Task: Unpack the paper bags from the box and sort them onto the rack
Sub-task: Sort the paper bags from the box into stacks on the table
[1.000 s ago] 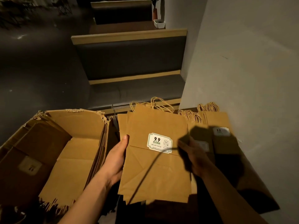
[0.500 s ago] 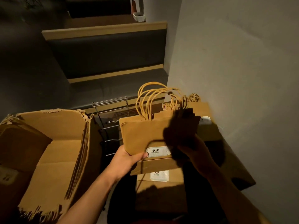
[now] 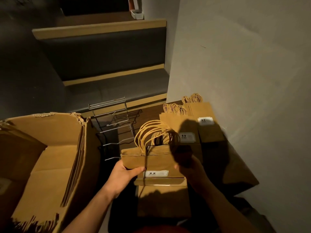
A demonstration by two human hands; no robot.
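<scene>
I hold a bundle of flat brown paper bags (image 3: 134, 159) with twine handles pointing away from me, above another flat stack. My left hand (image 3: 123, 176) grips the bundle's left edge, thumb on top. My right hand (image 3: 189, 169) grips its right side, partly in shadow. Two more stacks of labelled paper bags (image 3: 206, 130) lie beyond, near the wall. The open cardboard box (image 3: 55, 165) stands at the left with more flat bags on edge along its right wall. A wire rack (image 3: 114, 125) stands between the box and the stacks.
A grey wall (image 3: 244, 73) runs close along the right. Dark padded bench seats with wooden trim (image 3: 104, 52) lie ahead. A small white container (image 3: 137, 14) sits on the far ledge. The scene is dim.
The bundle, first held flat and facing me, has been tipped with its handles away and lowered toward the stack. My view has swung right, showing the wire rack.
</scene>
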